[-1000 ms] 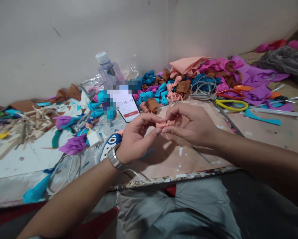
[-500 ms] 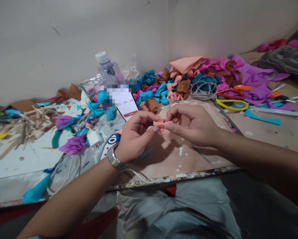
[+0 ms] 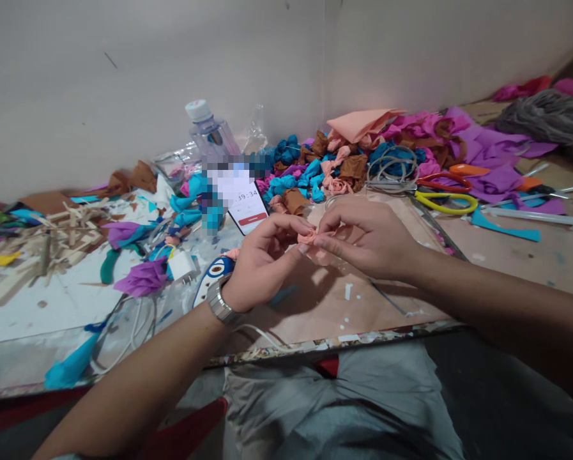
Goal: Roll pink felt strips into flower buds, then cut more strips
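The left hand (image 3: pixel 264 259) has thumb and fingertips pinched closed on one side of a crinkled peach paper (image 3: pixel 309 237); the right hand (image 3: pixel 372 239) pinches the other side just as tightly. They hold it above the desk (image 3: pixel 315 319), in from the near edge. I see a phone (image 3: pixel 248 206) just beyond, and, toward the far edge, a bottle (image 3: pixel 214 137) and heaped coloured paper (image 3: pixel 396 153).
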A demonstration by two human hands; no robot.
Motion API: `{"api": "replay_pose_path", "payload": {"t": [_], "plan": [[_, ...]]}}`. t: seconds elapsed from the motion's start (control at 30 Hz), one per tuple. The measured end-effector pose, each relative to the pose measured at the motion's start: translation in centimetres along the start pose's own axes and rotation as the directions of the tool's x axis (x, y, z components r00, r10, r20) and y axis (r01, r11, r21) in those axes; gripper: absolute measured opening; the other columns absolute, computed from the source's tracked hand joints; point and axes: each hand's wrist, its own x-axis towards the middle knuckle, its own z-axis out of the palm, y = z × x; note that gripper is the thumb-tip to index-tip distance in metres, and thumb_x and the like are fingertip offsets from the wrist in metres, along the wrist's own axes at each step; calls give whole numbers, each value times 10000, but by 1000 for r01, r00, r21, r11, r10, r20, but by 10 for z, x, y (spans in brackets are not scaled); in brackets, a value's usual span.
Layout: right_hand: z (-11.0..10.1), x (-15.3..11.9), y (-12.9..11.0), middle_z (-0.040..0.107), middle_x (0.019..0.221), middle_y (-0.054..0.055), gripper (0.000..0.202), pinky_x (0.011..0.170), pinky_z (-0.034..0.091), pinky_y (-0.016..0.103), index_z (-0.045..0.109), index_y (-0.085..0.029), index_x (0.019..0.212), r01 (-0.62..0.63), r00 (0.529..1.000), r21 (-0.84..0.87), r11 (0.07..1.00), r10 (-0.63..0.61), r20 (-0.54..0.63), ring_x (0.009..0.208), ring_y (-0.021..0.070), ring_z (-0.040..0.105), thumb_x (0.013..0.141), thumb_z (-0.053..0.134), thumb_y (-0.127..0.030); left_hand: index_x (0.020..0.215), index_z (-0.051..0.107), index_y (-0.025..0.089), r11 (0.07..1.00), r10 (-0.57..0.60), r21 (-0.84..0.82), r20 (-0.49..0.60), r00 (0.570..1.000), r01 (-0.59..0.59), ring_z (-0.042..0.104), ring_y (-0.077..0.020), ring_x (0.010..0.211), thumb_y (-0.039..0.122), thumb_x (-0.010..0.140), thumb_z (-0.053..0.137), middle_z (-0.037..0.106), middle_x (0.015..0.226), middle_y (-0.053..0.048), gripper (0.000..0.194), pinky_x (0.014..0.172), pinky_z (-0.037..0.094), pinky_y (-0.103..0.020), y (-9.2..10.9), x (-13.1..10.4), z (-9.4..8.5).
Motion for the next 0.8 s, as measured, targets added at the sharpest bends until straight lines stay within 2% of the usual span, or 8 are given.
{"api": "replay_pose_path", "payload": {"t": [0.1,0.23,0.5,0.67,0.8], "plan": [[1,0,3,709,782,26,220,760,433,340,685,-209,854,48,999,-32,998,-48,-10,769,186,621,959,682,-402,1020,692,205,1000,-8,-12,-6,1000,8,695,-144,971,180,865,778,724,1041,-52,179,870,584,-262,1,1,0],[1,1,3,714,780,25,252,785,430,353,685,-217,838,48,999,-55,997,-48,-12,780,195,625,953,686,-441,1025,722,202,999,-43,-11,-23,999,43,715,-131,918,175,861,786,755,1006,-45,178,831,592,-242,1,0,0],[2,0,8,710,779,26,304,781,433,350,687,-216,811,4,999,-62,998,-7,-47,783,197,634,918,716,-499,1032,735,188,992,-115,-47,-44,992,113,756,-181,979,203,787,860,795,1082,-83,275,895,625,-313,3,-1,0],[4,-2,10,717,802,20,277,799,433,350,682,-212,831,-10,999,-52,999,8,-47,804,197,643,900,748,-472,1020,711,173,989,-138,-59,-49,989,135,764,-164,968,191,825,829,788,1045,-66,229,867,632,-268,6,-2,4],[4,-2,10,729,845,21,274,818,449,351,674,-214,858,-13,997,-31,999,11,-77,821,197,655,879,773,-468,1160,658,208,983,-158,-100,-29,987,154,763,-163,1005,207,891,769,758,1120,-58,291,869,628,-256,7,-4,6]]}}
